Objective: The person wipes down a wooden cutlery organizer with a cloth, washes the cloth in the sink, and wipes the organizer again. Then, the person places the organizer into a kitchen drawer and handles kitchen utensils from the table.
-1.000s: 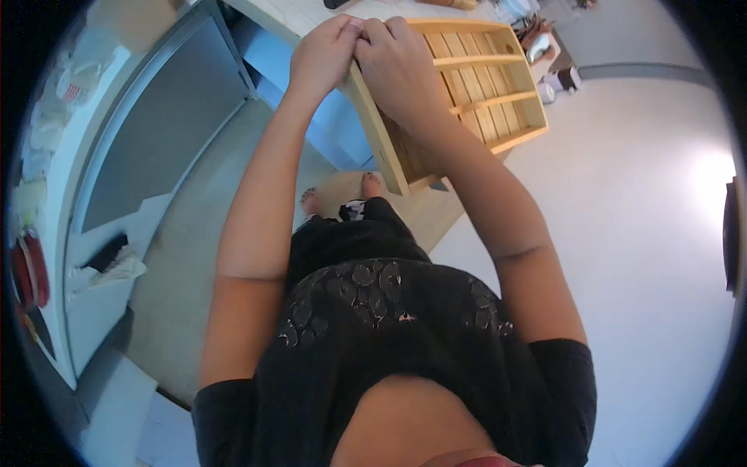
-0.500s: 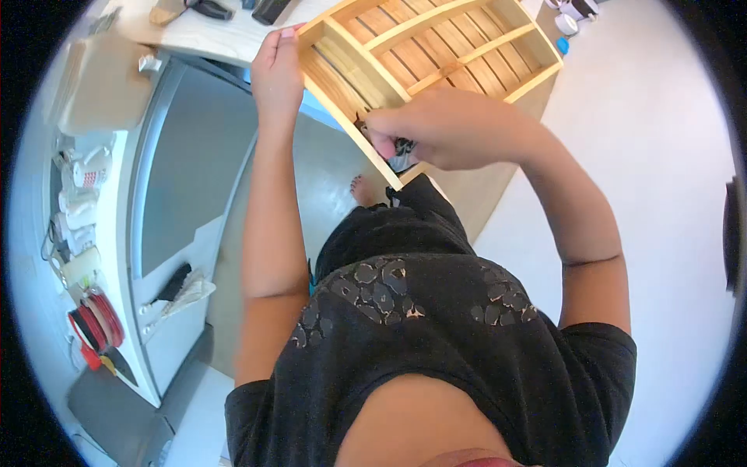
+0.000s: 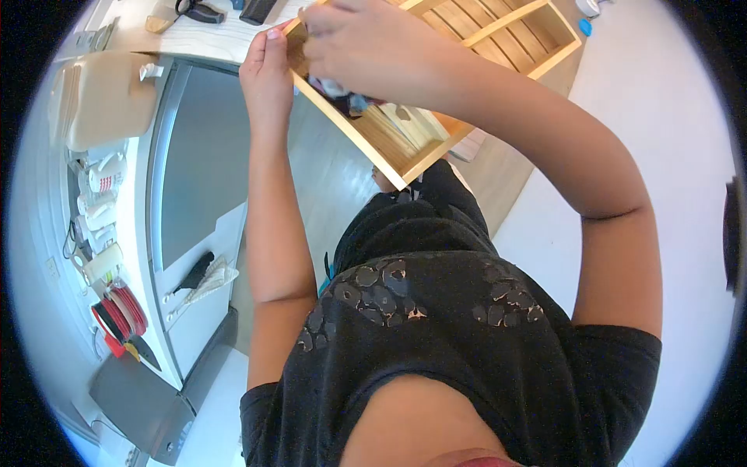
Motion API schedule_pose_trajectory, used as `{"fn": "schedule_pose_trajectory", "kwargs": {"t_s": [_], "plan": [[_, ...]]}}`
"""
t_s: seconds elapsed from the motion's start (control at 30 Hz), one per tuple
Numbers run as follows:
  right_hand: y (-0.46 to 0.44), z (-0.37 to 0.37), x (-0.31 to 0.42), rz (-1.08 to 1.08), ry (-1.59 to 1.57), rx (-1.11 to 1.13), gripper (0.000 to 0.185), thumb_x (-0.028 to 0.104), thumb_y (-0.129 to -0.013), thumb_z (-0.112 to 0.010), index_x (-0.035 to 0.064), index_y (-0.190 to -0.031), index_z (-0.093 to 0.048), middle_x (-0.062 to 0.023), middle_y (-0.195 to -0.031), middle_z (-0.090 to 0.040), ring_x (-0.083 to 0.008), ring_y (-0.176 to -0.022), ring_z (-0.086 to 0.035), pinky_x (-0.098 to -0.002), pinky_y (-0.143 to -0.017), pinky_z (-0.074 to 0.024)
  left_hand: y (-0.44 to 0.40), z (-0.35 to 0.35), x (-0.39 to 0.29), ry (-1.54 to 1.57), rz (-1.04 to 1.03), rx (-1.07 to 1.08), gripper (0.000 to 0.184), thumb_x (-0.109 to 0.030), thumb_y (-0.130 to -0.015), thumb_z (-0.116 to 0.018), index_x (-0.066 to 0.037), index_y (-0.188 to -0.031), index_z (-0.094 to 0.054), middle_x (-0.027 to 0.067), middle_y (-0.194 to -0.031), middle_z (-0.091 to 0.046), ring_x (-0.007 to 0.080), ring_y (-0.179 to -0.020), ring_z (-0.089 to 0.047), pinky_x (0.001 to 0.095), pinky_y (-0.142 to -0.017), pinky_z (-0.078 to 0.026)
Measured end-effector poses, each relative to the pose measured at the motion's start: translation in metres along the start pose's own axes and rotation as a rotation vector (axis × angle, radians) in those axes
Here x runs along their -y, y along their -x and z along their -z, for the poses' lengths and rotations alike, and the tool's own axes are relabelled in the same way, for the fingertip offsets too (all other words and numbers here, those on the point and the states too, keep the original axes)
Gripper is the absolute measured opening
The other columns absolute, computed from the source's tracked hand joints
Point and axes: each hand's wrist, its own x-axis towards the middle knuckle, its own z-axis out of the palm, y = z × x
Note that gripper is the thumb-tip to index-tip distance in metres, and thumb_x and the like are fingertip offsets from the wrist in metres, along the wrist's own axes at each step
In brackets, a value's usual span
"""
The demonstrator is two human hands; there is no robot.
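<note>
A light wooden tray [image 3: 354,131] with slatted compartments is held up in front of my body, tilted. My left hand [image 3: 268,70] grips its left rim near the far corner, thumb on top. Over the long left compartment is my right hand [image 3: 350,47], its fingers curled down at the far end. Under its palm lies a small bundle [image 3: 342,95] of dark, white and reddish pieces, soft-looking but too covered to name. What the right fingertips close on is hidden. The near end of that compartment shows bare wood.
A white worktop [image 3: 210,35] at the upper left carries dark tools [image 3: 204,12]. Below it stands a cabinet with a grey panel [image 3: 198,156]. Red and black spools [image 3: 120,315] sit on a side shelf at the left. A blue cap [image 3: 585,28] lies at the upper right.
My right hand has moved from the near end of the left compartment to its far end, and the dark bundle now lies there too. The tray has shifted slightly right.
</note>
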Motion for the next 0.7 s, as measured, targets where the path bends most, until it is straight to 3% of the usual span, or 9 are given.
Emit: {"fn": "schedule_pose_trajectory", "kwargs": {"t_s": [0.03,0.13,0.23,0.33,0.43,0.5,0.57,0.63,0.7], "plan": [[0.002,-0.002,0.001,0.008,-0.006,0.003,0.009,0.013,-0.074,-0.060,0.0073,-0.080,-0.063,-0.0015,-0.077,-0.060,-0.0167,-0.085,-0.052,-0.0294,-0.075,-0.0395,0.000,-0.001,-0.001,-0.045,-0.056,-0.003,0.030,-0.023,-0.094,-0.044,0.000,-0.104,-0.061,0.0009,-0.083,-0.060,0.0056,-0.076,-0.050,0.0205,-0.069,-0.041],[0.014,-0.004,0.009,0.097,-0.040,0.141,0.011,0.019,-0.068,-0.063,0.0106,-0.069,-0.070,-0.0026,-0.087,-0.063,-0.0172,-0.094,-0.051,-0.0291,-0.079,-0.0436,0.000,0.000,0.001,-0.038,0.034,-0.029,0.029,-0.023,-0.093,-0.047,-0.002,-0.106,-0.061,0.0037,-0.093,-0.061,0.0106,-0.086,-0.053,0.0239,-0.077,-0.042],[0.032,0.002,0.020,0.043,-0.172,0.325,0.003,0.020,-0.068,-0.066,0.0182,-0.068,-0.064,0.0068,-0.079,-0.061,-0.0127,-0.094,-0.048,-0.0255,-0.080,-0.0383,0.001,0.001,0.004,-0.066,-0.001,-0.049,0.031,-0.026,-0.094,-0.047,-0.001,-0.105,-0.063,0.0039,-0.094,-0.062,0.0097,-0.086,-0.053,0.0229,-0.079,-0.041],[0.034,0.003,0.017,0.175,-0.274,0.246,0.006,0.023,-0.069,-0.064,0.0182,-0.065,-0.064,0.0071,-0.076,-0.060,-0.0133,-0.090,-0.049,-0.0265,-0.080,-0.0379,0.001,0.002,0.007,-0.075,-0.047,-0.032,0.031,-0.026,-0.094,-0.048,-0.001,-0.105,-0.063,0.0033,-0.094,-0.062,0.0093,-0.086,-0.052,0.0224,-0.078,-0.041],[0.017,0.009,-0.001,0.281,-0.045,0.247,0.005,0.023,-0.068,-0.063,0.0187,-0.067,-0.065,0.0077,-0.075,-0.060,-0.0130,-0.089,-0.049,-0.0274,-0.081,-0.0376,-0.005,0.004,0.007,-0.069,-0.036,-0.031,0.030,-0.025,-0.093,-0.048,-0.001,-0.105,-0.063,0.0028,-0.094,-0.062,0.0091,-0.086,-0.052,0.0220,-0.078,-0.041],[0.006,0.012,-0.013,0.226,-0.028,-0.104,0.014,0.022,-0.071,-0.057,0.0117,-0.067,-0.065,0.0000,-0.077,-0.060,-0.0180,-0.079,-0.049,-0.0290,-0.070,-0.0359,-0.003,0.005,0.009,-0.056,0.006,-0.040,0.030,-0.025,-0.093,-0.048,-0.001,-0.105,-0.063,0.0025,-0.094,-0.062,0.0090,-0.086,-0.052,0.0219,-0.078,-0.041],[0.013,0.008,-0.008,0.209,-0.106,0.038,0.008,0.015,-0.071,-0.059,0.0100,-0.073,-0.065,-0.0015,-0.075,-0.059,-0.0188,-0.077,-0.049,-0.0304,-0.070,-0.0364,-0.004,0.003,0.008,-0.087,-0.049,-0.045,0.030,-0.024,-0.094,-0.048,-0.001,-0.104,-0.064,0.0016,-0.093,-0.062,0.0077,-0.085,-0.052,0.0207,-0.078,-0.041],[0.025,-0.004,0.007,0.072,-0.208,0.243,0.005,0.020,-0.070,-0.062,0.0182,-0.069,-0.066,0.0069,-0.074,-0.059,-0.0139,-0.088,-0.048,-0.0289,-0.082,-0.0375,-0.002,0.002,0.009,-0.082,-0.038,-0.053,0.028,-0.023,-0.093,-0.049,-0.002,-0.106,-0.063,0.0029,-0.095,-0.062,0.0101,-0.090,-0.052,0.0222,-0.080,-0.041],[0.036,0.000,0.011,0.177,-0.219,0.359,0.004,0.018,-0.071,-0.062,0.0180,-0.070,-0.066,0.0069,-0.077,-0.059,-0.0145,-0.089,-0.049,-0.0302,-0.084,-0.0374,-0.001,0.000,0.006,-0.077,-0.033,-0.059,0.027,-0.021,-0.092,-0.050,-0.003,-0.108,-0.062,0.0042,-0.096,-0.062,0.0124,-0.095,-0.052,0.0237,-0.083,-0.040]]}}
